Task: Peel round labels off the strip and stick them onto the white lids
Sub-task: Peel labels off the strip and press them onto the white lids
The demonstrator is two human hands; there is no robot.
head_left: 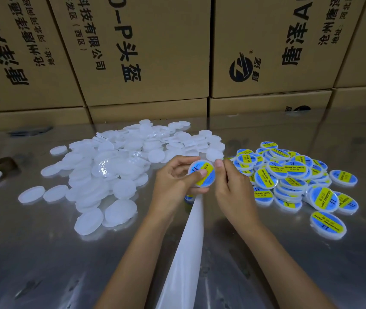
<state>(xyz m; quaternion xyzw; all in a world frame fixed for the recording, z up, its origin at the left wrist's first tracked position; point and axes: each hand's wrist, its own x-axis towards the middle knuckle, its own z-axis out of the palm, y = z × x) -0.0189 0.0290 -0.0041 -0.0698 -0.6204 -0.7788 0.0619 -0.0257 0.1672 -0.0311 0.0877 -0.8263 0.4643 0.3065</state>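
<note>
Both hands, left point(173, 181) and right point(233, 188), grip one round white plastic lid point(202, 175) above the reflective metal surface point(43, 264); its blue-and-yellow round label point(203, 172) reads "SOLDERING PASTE". White backing strip point(188, 241) hangs beneath.

My hands point(202, 186) meet at centre over the table point(43, 253); bare lids point(110, 172) heap at ten o'clock, labelled lids point(293, 177) at two, the strip point(186, 246) trails to six (between my forearms), cartons point(146, 52) stacked behind at twelve.
</note>
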